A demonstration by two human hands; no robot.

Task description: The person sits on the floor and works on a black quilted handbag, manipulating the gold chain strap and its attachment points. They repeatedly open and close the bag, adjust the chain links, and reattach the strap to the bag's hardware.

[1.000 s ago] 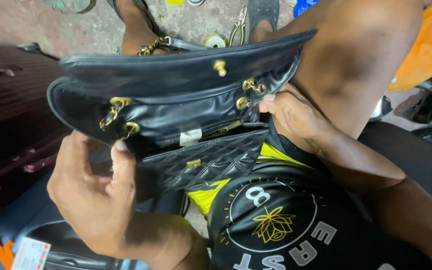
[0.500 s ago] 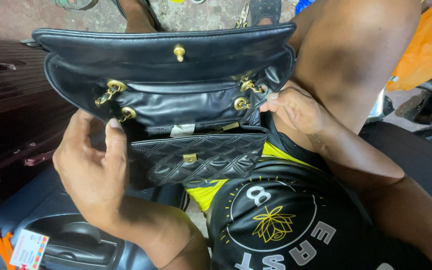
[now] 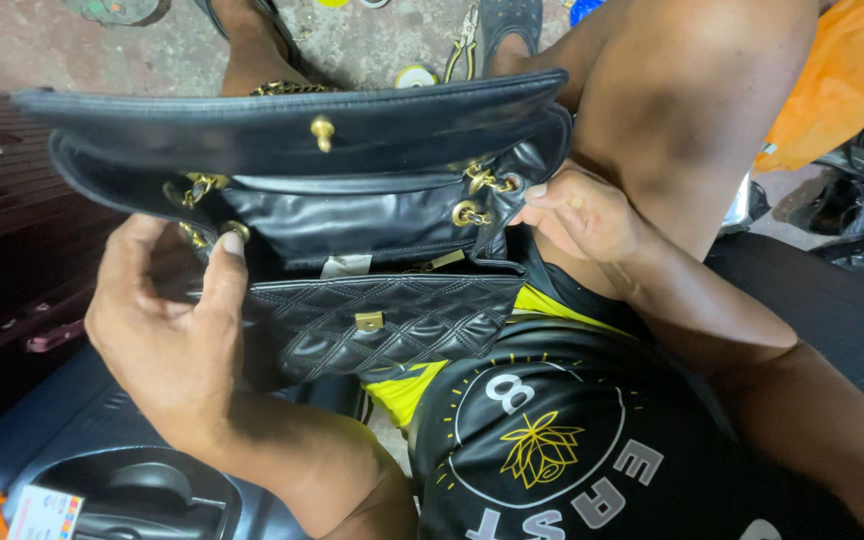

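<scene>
while the black quilted leather handbag [image 3: 352, 250] is held open in the air over the person's lap, its weight rests on two small grips, and that is where trouble could start. left of the handbag, the dark blue hard-shell suitcase [image 3: 62, 450] lies low, and it would catch the handbag if it slid that way. at the handbag's left end the left hand [image 3: 167, 330] has its fingers [image 3: 227, 270] wrapped around the edge, thumb tip pressed near the gold chain eyelets [image 3: 202, 190]; this grasp looks firm, though a twist of the wrist could pull the seam there. across the top of the handbag the raised flap with its gold stud [image 3: 323, 130] stands lifted, and i judge it could drop shut over the opening, since nothing visibly props it. on the quilted front below, the small gold clasp plate [image 3: 369, 321] faces up. at the handbag's right end the right hand [image 3: 582, 215] pinches the side panel beside the gold rings [image 3: 472, 200], fingers closed on the leather only lightly; if that pinch slips, the right end would likely sag and the opening collapse. beyond the handbag, on the concrete floor [image 3: 372, 40], pliers [image 3: 464, 40] lie near a foot, a sharp thing for a dropped bag to land on.
</scene>
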